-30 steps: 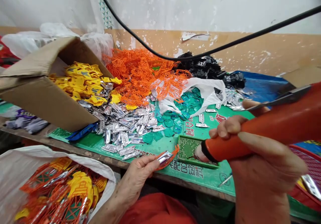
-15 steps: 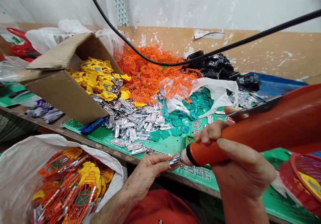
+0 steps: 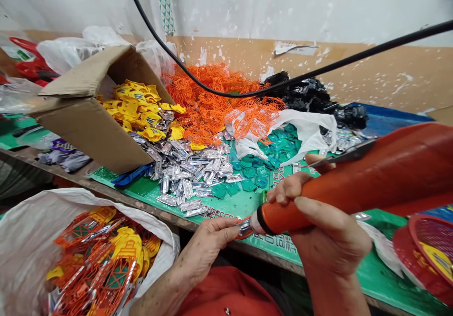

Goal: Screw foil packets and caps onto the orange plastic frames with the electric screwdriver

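Observation:
My left hand (image 3: 208,245) pinches a small silver plastic piece (image 3: 244,228) with a bit of orange runner on it. My right hand (image 3: 318,226) grips a thick orange-handled electric tool (image 3: 283,214), probably a soldering iron, with a black collar. Its pale tip (image 3: 253,224) touches or nearly touches the silver piece. The same hand also holds a dark metal blade (image 3: 336,158), perhaps of scissors, whose other parts are hidden behind the handle.
A cardboard box (image 3: 92,127) of yellow pieces, heaps of orange lattice (image 3: 212,108), silver pieces (image 3: 184,177), teal pieces (image 3: 247,172) and black pieces (image 3: 307,94) cover a green mat (image 3: 283,245). A white sack (image 3: 31,245) sits lower left; a red basket (image 3: 424,259) sits right.
The orange tool has moved left, bringing its tip from beside the green perforated plate to the silver piece. My left hand has shifted slightly, and the view has turned a little.

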`<state>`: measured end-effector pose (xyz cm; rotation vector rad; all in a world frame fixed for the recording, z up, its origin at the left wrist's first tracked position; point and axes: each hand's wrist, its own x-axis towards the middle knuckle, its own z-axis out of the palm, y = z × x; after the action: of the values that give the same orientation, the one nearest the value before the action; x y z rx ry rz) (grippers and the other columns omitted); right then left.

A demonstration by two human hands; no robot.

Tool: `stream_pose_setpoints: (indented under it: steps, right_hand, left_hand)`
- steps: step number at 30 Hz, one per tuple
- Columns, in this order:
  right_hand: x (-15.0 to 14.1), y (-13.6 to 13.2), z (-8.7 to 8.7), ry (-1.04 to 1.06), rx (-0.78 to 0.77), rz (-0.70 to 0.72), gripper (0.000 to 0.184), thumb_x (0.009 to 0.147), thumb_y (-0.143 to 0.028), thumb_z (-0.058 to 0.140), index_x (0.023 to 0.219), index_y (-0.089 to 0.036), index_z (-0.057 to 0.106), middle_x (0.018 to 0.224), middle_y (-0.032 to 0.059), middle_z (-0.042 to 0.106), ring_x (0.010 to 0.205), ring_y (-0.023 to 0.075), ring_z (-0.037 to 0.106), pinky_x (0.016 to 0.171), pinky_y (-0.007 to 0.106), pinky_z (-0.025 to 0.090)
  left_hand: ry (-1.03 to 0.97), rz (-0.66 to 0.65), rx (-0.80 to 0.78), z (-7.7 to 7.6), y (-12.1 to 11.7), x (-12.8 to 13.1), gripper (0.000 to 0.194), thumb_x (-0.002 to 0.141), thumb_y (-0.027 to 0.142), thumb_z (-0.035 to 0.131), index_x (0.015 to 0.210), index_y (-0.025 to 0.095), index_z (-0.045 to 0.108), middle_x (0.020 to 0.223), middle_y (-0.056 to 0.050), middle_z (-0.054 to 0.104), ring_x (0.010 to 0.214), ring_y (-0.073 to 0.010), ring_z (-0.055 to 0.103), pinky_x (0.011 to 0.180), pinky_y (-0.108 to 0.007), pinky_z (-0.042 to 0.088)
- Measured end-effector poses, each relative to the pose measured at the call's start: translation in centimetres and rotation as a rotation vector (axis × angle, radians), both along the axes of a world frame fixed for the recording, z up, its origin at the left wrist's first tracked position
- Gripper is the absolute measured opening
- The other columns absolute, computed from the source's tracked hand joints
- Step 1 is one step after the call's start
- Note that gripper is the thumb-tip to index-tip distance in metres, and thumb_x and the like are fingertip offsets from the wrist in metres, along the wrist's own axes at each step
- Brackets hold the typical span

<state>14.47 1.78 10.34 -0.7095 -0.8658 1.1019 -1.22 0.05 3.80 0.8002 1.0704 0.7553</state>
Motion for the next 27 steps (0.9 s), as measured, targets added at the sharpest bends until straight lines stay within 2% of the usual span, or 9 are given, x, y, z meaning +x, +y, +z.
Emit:
stream_pose_setpoints:
  steps: [11, 16, 22, 24, 27]
  right_hand:
    - [-0.2, 0.2, -0.4, 0.033, -0.013, 0.024, 0.036, 0.064, -0.017, 0.07, 0.097, -0.026, 0.063, 0.067, -0.0032, 0.058, 0.061, 0.0143, 0.056, 0.062, 0.033, 0.05]
    - [-0.3, 0.0, -0.4, 0.035, -0.037, 0.01, 0.038, 0.062, -0.016, 0.071, 0.098, -0.026, 0.062, 0.067, -0.0035, 0.058, 0.06, 0.0143, 0.056, 0.061, 0.034, 0.051]
    - [-1.0, -0.5, 0.0, 0.013, -0.076, -0.044, 0.049, 0.059, -0.013, 0.07, 0.103, -0.029, 0.059, 0.066, -0.0057, 0.06, 0.058, 0.0129, 0.055, 0.06, 0.032, 0.05]
    - [-1.1, -0.6, 0.0, -0.018, -0.096, -0.077, 0.046, 0.058, -0.014, 0.071, 0.1, -0.028, 0.059, 0.066, -0.0064, 0.058, 0.059, 0.0127, 0.054, 0.062, 0.032, 0.049]
    - [-1.1, -0.8, -0.5, -0.114, -0.082, -0.093, 0.03, 0.061, -0.017, 0.071, 0.088, -0.025, 0.06, 0.067, -0.0052, 0.056, 0.062, 0.0135, 0.055, 0.067, 0.035, 0.05]
  left_hand:
    - [-0.007, 0.006, 0.0, -0.3, -0.1, -0.1, 0.018, 0.072, 0.035, 0.071, 0.082, 0.023, 0.08, 0.071, 0.0, 0.073, 0.068, -0.0152, 0.053, 0.067, -0.026, 0.034]
    - [-0.061, 0.016, -0.009, -0.4, -0.2, 0.0, 0.015, 0.072, 0.032, 0.071, 0.081, 0.023, 0.08, 0.073, 0.0, 0.074, 0.074, -0.0166, 0.057, 0.074, -0.027, 0.037]
    - [-0.093, 0.0, 0.018, -1.3, -0.2, -0.1, 0.021, 0.071, 0.031, 0.072, 0.086, 0.019, 0.081, 0.079, -0.004, 0.076, 0.082, -0.0201, 0.059, 0.083, -0.03, 0.037]
    - [-0.113, -0.005, 0.012, -1.3, -0.2, 0.0, 0.021, 0.071, 0.031, 0.072, 0.086, 0.018, 0.081, 0.08, -0.005, 0.076, 0.086, -0.0222, 0.06, 0.086, -0.032, 0.037]
    - [-0.127, -0.001, -0.005, -1.3, -0.3, 0.1, 0.02, 0.071, 0.031, 0.073, 0.084, 0.017, 0.081, 0.078, -0.006, 0.075, 0.088, -0.0237, 0.061, 0.085, -0.032, 0.038]
